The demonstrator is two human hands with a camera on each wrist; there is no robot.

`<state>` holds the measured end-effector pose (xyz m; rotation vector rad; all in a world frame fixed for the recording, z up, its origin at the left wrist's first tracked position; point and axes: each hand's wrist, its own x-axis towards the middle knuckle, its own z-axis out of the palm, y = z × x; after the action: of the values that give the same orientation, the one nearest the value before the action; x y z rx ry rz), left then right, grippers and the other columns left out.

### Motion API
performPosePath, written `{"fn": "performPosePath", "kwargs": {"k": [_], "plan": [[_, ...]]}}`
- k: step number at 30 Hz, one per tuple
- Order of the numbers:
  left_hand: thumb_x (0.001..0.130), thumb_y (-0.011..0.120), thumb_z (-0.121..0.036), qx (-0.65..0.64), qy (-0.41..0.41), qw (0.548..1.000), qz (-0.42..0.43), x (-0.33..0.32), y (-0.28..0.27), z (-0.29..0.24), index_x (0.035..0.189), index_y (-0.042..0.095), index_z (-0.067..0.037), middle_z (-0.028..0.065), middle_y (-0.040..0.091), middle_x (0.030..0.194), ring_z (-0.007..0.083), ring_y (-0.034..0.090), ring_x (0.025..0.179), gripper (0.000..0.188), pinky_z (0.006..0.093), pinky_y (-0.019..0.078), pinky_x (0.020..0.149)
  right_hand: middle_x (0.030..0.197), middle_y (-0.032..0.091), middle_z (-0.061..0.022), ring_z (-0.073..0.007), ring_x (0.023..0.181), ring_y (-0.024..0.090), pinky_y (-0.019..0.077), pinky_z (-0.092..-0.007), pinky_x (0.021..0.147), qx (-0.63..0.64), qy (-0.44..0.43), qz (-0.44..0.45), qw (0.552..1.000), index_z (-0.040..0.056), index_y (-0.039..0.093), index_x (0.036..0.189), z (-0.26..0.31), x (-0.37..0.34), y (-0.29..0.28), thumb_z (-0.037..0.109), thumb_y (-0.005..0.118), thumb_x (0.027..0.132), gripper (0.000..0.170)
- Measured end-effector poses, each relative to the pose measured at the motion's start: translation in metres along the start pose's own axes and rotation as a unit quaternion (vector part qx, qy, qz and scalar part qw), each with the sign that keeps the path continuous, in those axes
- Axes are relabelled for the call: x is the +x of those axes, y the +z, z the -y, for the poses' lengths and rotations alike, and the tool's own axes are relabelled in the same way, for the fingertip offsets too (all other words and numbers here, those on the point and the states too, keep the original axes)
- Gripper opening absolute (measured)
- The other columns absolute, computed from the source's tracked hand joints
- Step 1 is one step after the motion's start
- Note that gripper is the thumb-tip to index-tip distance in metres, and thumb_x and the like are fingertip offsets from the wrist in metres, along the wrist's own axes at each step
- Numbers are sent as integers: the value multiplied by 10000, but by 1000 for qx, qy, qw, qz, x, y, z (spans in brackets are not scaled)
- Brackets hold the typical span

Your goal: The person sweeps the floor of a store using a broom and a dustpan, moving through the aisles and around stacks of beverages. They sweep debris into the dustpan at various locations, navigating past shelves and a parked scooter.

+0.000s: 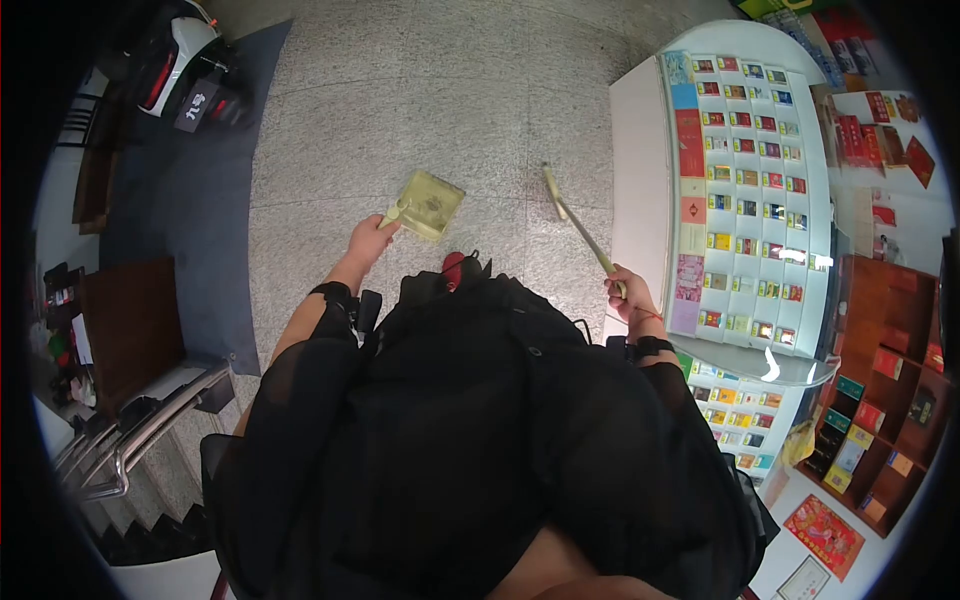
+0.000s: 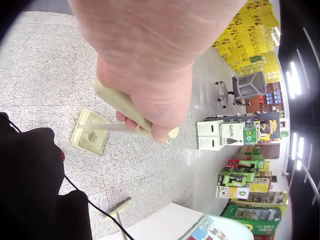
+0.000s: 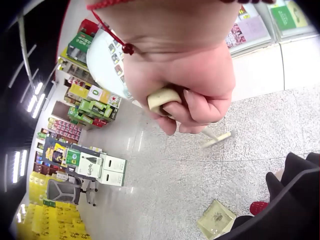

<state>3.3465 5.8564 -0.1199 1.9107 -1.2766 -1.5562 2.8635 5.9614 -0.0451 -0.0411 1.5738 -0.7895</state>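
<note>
L grip (image 1: pixel 372 240) is clasping pale-yellow plastic dustpan (image 1: pixel 433 205), head-view upper ctr; R grip (image 1: pixel 632 292) is holding cream-headed, grey-shafted broom (image 1: pixel 588 239), ctr-right. Prob. sweeping; next move's likely needing broom nearer dustpan.

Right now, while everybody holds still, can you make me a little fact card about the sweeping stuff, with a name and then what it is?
Left hand: grips the handle of a pale yellow plastic dustpan
Right hand: grips the long handle of a pale yellow broom
Broom head and dustpan: apart, with grey speckled tile floor showing between them
In the dustpan: a dark patch, too blurred to name
Dustpan touching floor: cannot tell
On the person's right: white display counter with rows of small colourful packs
</note>
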Motion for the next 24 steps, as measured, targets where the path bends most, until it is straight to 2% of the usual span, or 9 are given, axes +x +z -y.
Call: {"fn": "performPosePath", "kwargs": {"k": [1,6,10,12,14,16,18,20,24], "plan": [[782,605,-314,5,4,1000,2,4,1,-1,820,572,-8,50,541,638,138,503,572,310,279,401,551,601,451,-17,-66,396,344,242,-192,326,13,7,5,1000,49,479,980,0,9,0,65,502,735,247],[775,611,-324,12,9,1000,2,20,10,-4,805,576,-2,61,556,657,148,518,596,325,288,411,563,597,448,-19,-67,386,347,254,-190,319,120,51,-20,991,80,433,792,1,52,4,93,503,773,74],[763,619,-332,20,5,1000,-4,23,15,-12,803,580,5,83,573,669,171,539,610,341,305,424,586,624,455,-26,-71,410,358,246,-178,320,97,50,4,994,63,410,823,12,55,14,78,486,766,95],[760,621,-333,30,12,999,-9,29,20,-16,802,581,7,91,578,672,178,545,611,345,311,427,590,625,445,-20,-67,412,350,246,-173,324,-34,34,52,997,72,425,885,24,48,28,58,486,752,147],[760,622,-332,35,13,999,-9,36,27,-23,791,584,9,102,579,668,183,546,603,344,312,428,587,629,445,-18,-69,420,352,250,-186,329,-105,45,83,990,70,437,1097,38,55,36,43,508,727,377],[759,620,-337,36,17,999,-18,44,36,-34,786,585,10,106,581,669,184,549,605,350,312,430,586,634,457,-22,-85,423,363,263,-204,330,-181,48,105,977,77,371,1255,62,55,48,27,526,708,570],[759,619,-343,36,20,999,-30,49,46,-52,781,586,10,110,583,671,184,553,607,356,313,431,586,601,444,-12,-109,403,361,265,-244,329,-225,27,105,968,37,381,1279,83,64,61,7,563,642,663],[759,615,-348,40,11,999,-31,51,57,-76,787,586,11,107,581,661,186,557,609,361,312,432,585,615,459,-15,-100,423,368,250,-235,341,-239,19,152,959,25,462,1203,109,77,65,14,568,635,578],[760,614,-351,24,3,999,-44,76,81,-103,787,585,9,102,580,655,183,554,603,363,310,431,580,624,465,-17,-88,436,367,236,-218,355,-233,45,220,946,22,510,1134,176,84,57,25,573,626,512]]}}
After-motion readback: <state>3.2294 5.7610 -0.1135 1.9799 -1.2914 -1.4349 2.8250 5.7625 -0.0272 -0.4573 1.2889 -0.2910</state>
